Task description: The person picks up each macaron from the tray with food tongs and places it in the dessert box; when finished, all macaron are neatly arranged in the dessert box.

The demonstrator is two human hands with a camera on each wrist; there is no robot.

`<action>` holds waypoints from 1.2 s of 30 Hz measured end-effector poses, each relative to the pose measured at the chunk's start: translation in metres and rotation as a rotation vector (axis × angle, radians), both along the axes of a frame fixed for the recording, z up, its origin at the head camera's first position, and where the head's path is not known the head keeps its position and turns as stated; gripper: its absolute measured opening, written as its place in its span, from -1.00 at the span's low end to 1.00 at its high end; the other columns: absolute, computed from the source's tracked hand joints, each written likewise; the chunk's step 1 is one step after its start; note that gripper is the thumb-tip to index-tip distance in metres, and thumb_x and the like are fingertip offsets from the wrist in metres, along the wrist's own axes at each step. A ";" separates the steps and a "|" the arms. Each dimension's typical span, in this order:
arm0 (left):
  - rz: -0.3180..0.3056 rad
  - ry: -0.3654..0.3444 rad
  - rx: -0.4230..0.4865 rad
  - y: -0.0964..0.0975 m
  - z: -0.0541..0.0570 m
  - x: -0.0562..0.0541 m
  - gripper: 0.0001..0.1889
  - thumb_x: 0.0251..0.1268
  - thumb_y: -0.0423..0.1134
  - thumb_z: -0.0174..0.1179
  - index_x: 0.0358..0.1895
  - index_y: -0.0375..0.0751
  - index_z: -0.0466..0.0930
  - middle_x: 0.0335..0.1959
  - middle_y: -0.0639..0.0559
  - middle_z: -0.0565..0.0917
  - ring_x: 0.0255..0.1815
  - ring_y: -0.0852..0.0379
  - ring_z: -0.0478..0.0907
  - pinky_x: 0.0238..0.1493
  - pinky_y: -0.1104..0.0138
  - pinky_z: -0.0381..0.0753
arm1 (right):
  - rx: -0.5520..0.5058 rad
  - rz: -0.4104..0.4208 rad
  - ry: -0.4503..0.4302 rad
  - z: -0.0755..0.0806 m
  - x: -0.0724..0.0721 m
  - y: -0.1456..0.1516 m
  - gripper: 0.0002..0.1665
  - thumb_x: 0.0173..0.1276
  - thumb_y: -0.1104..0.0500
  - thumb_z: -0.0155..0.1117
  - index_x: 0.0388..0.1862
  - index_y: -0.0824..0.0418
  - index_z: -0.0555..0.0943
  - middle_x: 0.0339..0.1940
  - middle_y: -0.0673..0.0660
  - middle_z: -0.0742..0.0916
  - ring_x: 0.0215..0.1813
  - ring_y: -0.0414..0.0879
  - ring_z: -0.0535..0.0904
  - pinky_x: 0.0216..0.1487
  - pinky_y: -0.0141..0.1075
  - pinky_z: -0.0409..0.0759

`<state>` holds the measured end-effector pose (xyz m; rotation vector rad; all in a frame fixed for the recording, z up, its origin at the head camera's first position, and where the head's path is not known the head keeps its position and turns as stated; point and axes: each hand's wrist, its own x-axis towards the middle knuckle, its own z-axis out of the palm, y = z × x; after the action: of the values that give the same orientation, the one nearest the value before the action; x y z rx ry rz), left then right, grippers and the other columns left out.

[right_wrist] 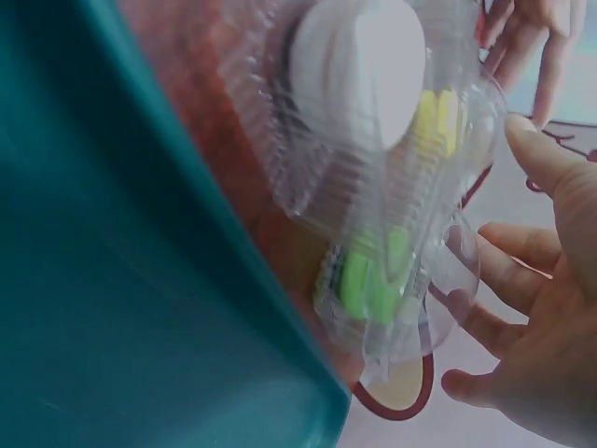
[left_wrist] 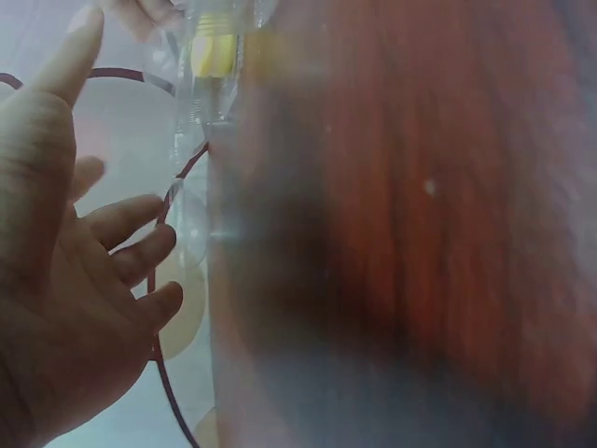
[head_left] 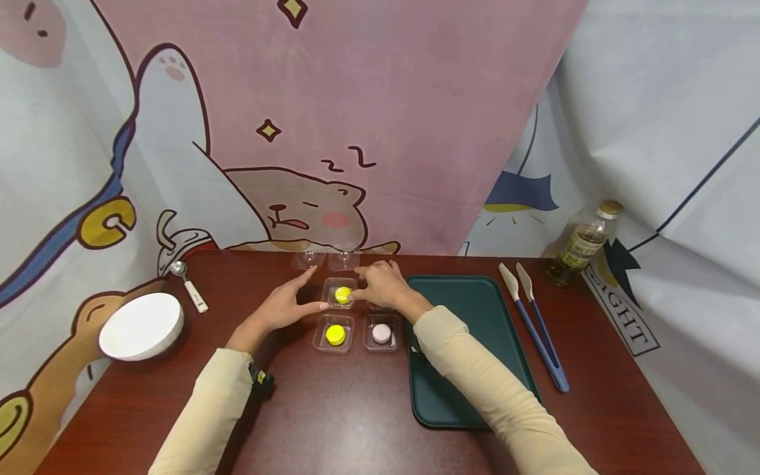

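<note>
Two cream sleeves (head_left: 204,412) come in closest to me at the bottom of the head view, over the table (head_left: 332,422). The left hand (head_left: 282,310) has its fingers spread, the thumb just beside the rear left box (head_left: 328,285), where a yellow macaron (head_left: 342,295) sits. The right hand (head_left: 382,284) keeps thumb and bent fingers apart over the rear right place, hiding nearly all of what is there. In front lie another yellow macaron (head_left: 335,335) and a pale macaron (head_left: 381,334), each in its own clear box. Two clear lids (head_left: 343,260) stand raised at the back, so I'd judge the filling done and some closing left. Whether the front boxes are covered, I can't tell.

In the left wrist view the left hand's fingers are loose and apart, clasping nothing I can see. A yellow macaron shows edge-on near the top; the lower part is a dark blur.

In the right wrist view a green macaron (right_wrist: 373,278) sits in clear plastic near the dark green tray (right_wrist: 140,280), so the rear right place looks filled too. The right hand's fingers are apart beside a domed lid; layered plastic hides whether they press it.
</note>
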<state>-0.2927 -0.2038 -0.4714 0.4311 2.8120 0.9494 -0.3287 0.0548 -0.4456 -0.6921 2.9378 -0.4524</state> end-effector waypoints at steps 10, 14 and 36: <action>-0.039 0.062 0.048 -0.004 0.003 0.029 0.28 -0.01 0.29 0.50 0.64 0.42 -0.32 0.67 -0.12 0.07 0.60 -0.26 0.17 0.46 -0.27 0.27 | -0.219 -0.020 -0.006 0.014 0.001 0.037 -0.32 0.43 -0.18 0.30 0.41 0.12 0.54 0.21 0.13 0.74 0.22 0.06 0.65 0.27 0.00 0.60; -0.066 0.076 0.064 -0.003 0.004 0.036 0.29 0.01 0.27 0.50 0.65 0.38 -0.34 0.68 -0.13 0.04 0.62 -0.24 0.13 0.50 -0.24 0.23 | -0.238 0.016 -0.019 0.019 0.023 0.065 -0.30 0.43 -0.16 0.31 0.44 0.13 0.50 0.31 0.16 0.68 0.31 0.09 0.60 0.35 0.05 0.53; 0.437 0.005 0.099 -0.009 0.003 -0.026 0.08 0.38 0.30 0.15 0.65 -0.28 -0.21 0.58 -0.38 0.19 0.55 -0.40 0.19 0.49 -0.21 0.26 | -0.016 0.054 -0.012 -0.009 0.094 0.091 0.00 0.14 -0.30 0.52 0.48 0.08 0.46 0.39 0.17 0.60 0.42 0.13 0.48 0.36 0.09 0.50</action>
<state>-0.3186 -0.2129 -0.4679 -0.1845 2.9300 1.1644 -0.2346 0.1458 -0.4543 -0.7654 2.8999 -0.4741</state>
